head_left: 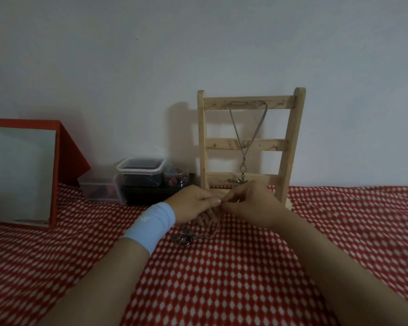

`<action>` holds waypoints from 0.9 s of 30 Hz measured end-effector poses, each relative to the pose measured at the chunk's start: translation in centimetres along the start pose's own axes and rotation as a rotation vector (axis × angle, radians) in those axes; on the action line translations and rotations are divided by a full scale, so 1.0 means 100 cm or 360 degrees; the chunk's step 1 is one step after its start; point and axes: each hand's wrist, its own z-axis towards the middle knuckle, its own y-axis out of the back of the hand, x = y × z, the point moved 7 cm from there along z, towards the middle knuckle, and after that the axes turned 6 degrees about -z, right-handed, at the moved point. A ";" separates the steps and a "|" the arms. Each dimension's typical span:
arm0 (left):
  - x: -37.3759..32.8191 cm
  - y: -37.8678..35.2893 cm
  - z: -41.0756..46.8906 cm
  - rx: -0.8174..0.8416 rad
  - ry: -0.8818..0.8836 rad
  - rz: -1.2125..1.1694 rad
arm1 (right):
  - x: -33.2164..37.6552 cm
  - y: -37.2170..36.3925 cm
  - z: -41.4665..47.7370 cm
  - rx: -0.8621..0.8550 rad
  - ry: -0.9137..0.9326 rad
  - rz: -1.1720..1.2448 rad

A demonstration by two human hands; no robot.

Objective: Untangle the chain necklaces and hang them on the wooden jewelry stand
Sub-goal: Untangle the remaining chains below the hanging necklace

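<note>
The fingers (216, 201) of the left hand (191, 203) and the fingers (230, 196) of the right hand (250, 201) are bent. They pinch the tangled chains (207, 222) between them, tip to tip. The chains hang down from the pinch to the red spotted cloth (245, 267). Their charms (183, 238) lie in a little heap on the cloth, by the left wrist. The hands are near the middle of the cloth, just in front of the wooden stand (222, 144). The stand is at the back edge, by the wall. One necklace (243, 149) hangs from the stand's top bar, and its charm is down at the bottom bar. A blue wristband (151, 225) is on the left wrist. At the back left of the cloth are a mirror (21, 172) in a red frame and some plastic boxes (140, 171).
</note>
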 end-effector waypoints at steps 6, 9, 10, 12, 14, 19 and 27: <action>0.018 -0.006 0.002 -0.0475 -0.0152 -0.0425 | -0.002 0.010 -0.003 -0.0274 0.0020 0.0201; 0.027 -0.003 -0.003 -0.0568 -0.0090 -0.0807 | -0.007 0.007 -0.004 -0.0164 -0.0157 0.0459; 0.027 -0.002 -0.005 -0.0553 -0.0087 -0.0905 | -0.006 0.004 -0.005 -0.0095 -0.0180 0.0484; 0.027 -0.004 -0.005 -0.0475 -0.0088 -0.1058 | -0.002 -0.004 -0.007 0.0013 -0.0178 0.0487; 0.026 -0.007 -0.005 -0.0406 -0.0110 -0.1105 | 0.001 -0.007 -0.007 -0.0008 -0.0157 0.0498; 0.025 -0.008 -0.004 -0.0424 -0.0157 -0.1055 | -0.003 -0.004 -0.005 -0.0112 -0.0185 0.0527; 0.020 -0.002 -0.007 -0.0589 -0.0337 -0.0800 | -0.004 -0.012 -0.005 -0.0012 -0.0235 0.0763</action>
